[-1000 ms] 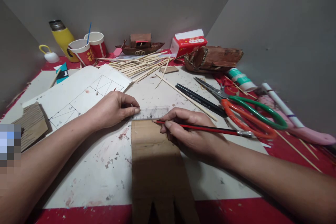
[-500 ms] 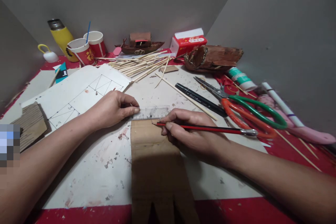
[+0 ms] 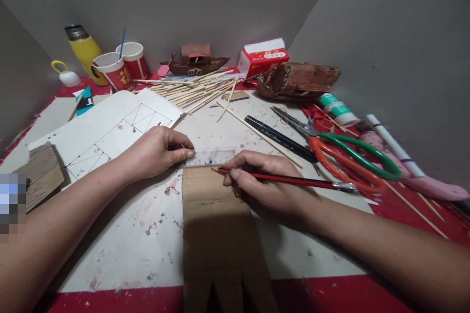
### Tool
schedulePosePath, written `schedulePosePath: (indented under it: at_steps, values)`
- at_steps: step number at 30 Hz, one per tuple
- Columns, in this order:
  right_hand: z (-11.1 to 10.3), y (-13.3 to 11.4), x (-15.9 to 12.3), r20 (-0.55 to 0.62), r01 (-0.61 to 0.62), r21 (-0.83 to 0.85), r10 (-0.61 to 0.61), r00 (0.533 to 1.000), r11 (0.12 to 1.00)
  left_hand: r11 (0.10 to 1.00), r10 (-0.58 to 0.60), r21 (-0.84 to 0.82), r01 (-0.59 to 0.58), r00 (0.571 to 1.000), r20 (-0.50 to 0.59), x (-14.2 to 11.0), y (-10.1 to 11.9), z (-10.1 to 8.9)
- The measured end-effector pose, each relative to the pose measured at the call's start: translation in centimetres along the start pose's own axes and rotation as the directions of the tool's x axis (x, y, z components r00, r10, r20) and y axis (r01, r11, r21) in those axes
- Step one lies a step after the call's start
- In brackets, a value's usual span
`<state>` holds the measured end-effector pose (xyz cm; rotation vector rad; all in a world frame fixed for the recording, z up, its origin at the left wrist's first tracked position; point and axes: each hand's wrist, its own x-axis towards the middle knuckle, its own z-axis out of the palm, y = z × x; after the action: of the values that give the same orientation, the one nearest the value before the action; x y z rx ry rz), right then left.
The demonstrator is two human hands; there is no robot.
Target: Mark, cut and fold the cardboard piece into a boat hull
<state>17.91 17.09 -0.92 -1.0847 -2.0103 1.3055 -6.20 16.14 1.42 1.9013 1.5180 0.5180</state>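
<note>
A brown cardboard strip (image 3: 216, 234) lies lengthwise on the stained white board (image 3: 147, 234) in front of me. Across its far end rests a clear plastic ruler (image 3: 211, 157). My left hand (image 3: 156, 151) presses the ruler's left end down with curled fingers. My right hand (image 3: 266, 183) is closed on a red pencil (image 3: 290, 180), whose tip sits at the ruler's edge on the cardboard.
Green and orange scissors (image 3: 352, 161) and a black marker (image 3: 281, 139) lie to the right. Several bamboo sticks (image 3: 194, 90) pile up behind, with a model boat (image 3: 196, 64), red cups (image 3: 121, 68), a yellow flask (image 3: 82, 49) and a tissue box (image 3: 262, 56). A lined drawing sheet (image 3: 110, 129) lies left.
Hardly anything has moved; the pencil tip stays at the ruler's edge and both hands keep their grip. The view has shifted slightly.
</note>
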Motion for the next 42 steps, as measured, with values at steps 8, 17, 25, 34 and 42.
schedulePosePath:
  at_steps: [8,17,25,34,42]
  values:
    - [-0.3,-0.6,-0.8,-0.117,0.042,0.384,0.004,0.993,0.922,0.999,0.004,-0.045,-0.004,1.000,0.009,0.0,-0.3,-0.2]
    - [-1.9,-0.3,-0.1,-0.456,0.361,0.395,-0.161,0.875,0.844,0.992,-0.061,-0.109,0.057,0.997,-0.038,-0.5,1.4,-1.5]
    - [-2.6,-0.1,0.8,-0.397,0.238,0.476,-0.035,0.917,0.847,0.995,-0.093,0.027,0.093,0.995,-0.026,-0.8,2.9,-0.9]
    - [-2.8,-0.1,1.0,-0.392,0.254,0.465,-0.060,0.918,0.848,0.989,-0.140,0.045,0.141,0.990,-0.015,-0.6,2.7,-0.9]
    - [-2.6,0.2,1.2,-0.402,0.282,0.448,-0.091,0.911,0.848,0.985,-0.164,0.045,0.166,0.985,-0.047,-0.4,1.9,-1.1]
